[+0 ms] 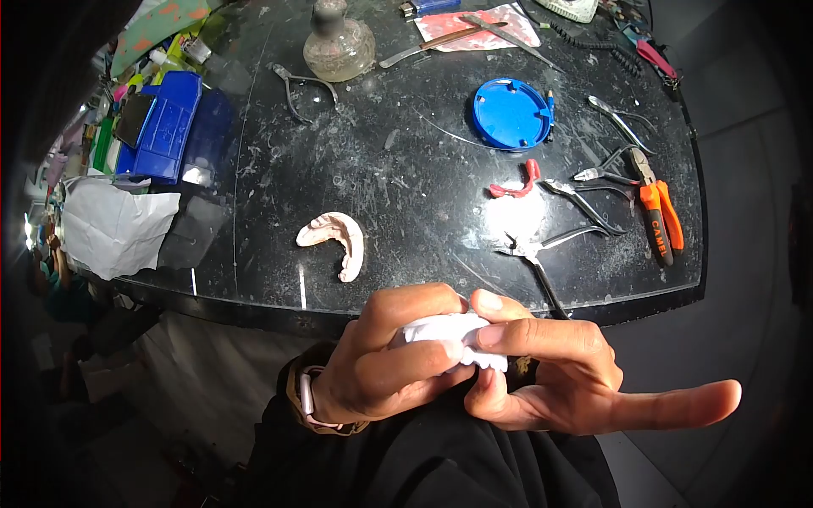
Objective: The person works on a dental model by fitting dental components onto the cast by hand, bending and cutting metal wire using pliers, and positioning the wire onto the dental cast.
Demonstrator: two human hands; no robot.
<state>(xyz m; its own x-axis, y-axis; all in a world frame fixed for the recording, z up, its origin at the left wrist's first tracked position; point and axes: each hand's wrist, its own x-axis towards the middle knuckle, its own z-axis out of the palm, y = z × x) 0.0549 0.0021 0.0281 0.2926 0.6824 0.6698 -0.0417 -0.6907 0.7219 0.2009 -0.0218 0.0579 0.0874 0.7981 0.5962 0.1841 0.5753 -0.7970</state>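
- A crumpled white paper sheet (123, 222) lies at the far left of the black table (406, 245), with a blue case (174, 127) just behind it.
- Small metal pliers (290, 93) lie with their handles spread.
- A cream horseshoe-shaped cast (347, 241) rests nearer the front edge; farther back stands a glass flask (339, 57) with a dark top.
- The left hand (394, 360), a watch (306, 398) on its wrist, curls its fingers closed around one side of a white toothed piece (442, 328).
- That piece is held between both hands, off the table's near edge and above the person's lap; the fingers partly cover it.
- Farther back, two slim metal tools cross on a stained sheet (523, 21).
- A blue round lid (511, 116) lies near a red curved piece (527, 179).
- The right hand (559, 372) pinches the white piece between thumb and fingertips, one finger stretched out sideways.
- Beyond it lie several more metal pliers and orange-handled pliers (654, 207).
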